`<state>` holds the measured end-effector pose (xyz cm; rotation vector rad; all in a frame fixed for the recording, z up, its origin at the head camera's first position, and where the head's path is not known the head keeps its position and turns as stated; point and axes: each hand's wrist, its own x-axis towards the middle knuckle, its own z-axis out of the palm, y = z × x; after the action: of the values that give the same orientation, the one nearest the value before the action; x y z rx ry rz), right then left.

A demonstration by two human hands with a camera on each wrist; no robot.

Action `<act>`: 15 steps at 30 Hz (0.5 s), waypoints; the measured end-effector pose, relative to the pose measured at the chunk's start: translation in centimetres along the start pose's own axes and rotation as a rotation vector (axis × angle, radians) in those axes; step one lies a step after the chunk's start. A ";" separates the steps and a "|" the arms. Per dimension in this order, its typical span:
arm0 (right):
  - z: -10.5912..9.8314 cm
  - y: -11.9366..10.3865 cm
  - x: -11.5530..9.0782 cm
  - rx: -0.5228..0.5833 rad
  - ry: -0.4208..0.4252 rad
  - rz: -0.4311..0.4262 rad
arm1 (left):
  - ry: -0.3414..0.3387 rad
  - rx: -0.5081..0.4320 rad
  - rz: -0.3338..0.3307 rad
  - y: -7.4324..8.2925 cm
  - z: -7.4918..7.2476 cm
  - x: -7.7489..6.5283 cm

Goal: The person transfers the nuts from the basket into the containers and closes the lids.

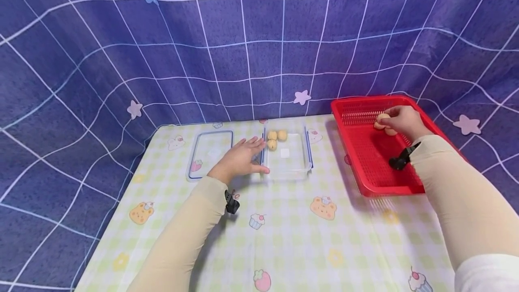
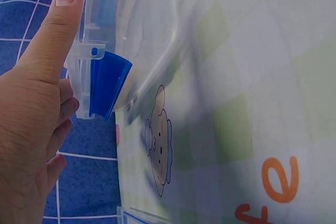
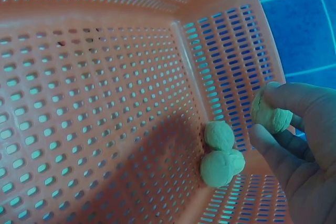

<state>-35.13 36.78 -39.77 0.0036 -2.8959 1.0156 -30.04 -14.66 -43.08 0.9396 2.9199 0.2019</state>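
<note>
My right hand (image 1: 405, 123) is over the far part of the red basket (image 1: 366, 188). Its thumb and fingers pinch a small round tan pastry (image 3: 269, 109) with a cracked side. Below that hand, a few more such pastries (image 3: 217, 168) lie together against the basket's wall. My left hand (image 1: 242, 157) has its fingers spread at the left side of a clear plastic box (image 1: 298, 152); the thumb (image 2: 60, 19) lies straight along the box's edge. Three tan pastries (image 1: 272, 144) sit in the box's far left corner.
A clear lid (image 1: 211, 152) with a blue seal lies flat left of the box. A blue locking flap (image 2: 107, 85) hangs out from the box's side. The checked tablecloth (image 1: 292, 247) covers the table, and a blue grid-patterned curtain (image 1: 259, 57) stands behind.
</note>
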 end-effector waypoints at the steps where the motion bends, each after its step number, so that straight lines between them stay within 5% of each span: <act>1: 0.1 0.0 0.1 -0.021 0.015 -0.009 | 0.000 -0.001 0.000 0.0 0.0 0.0; 15: 0.7 -1.5 0.0 -0.052 0.057 -0.048 | -0.002 -0.002 -0.002 0.2 0.2 -0.2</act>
<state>-35.18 35.12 -39.37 0.0402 -2.8553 0.9178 -29.74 -14.56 -43.20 0.9358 2.9184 0.2034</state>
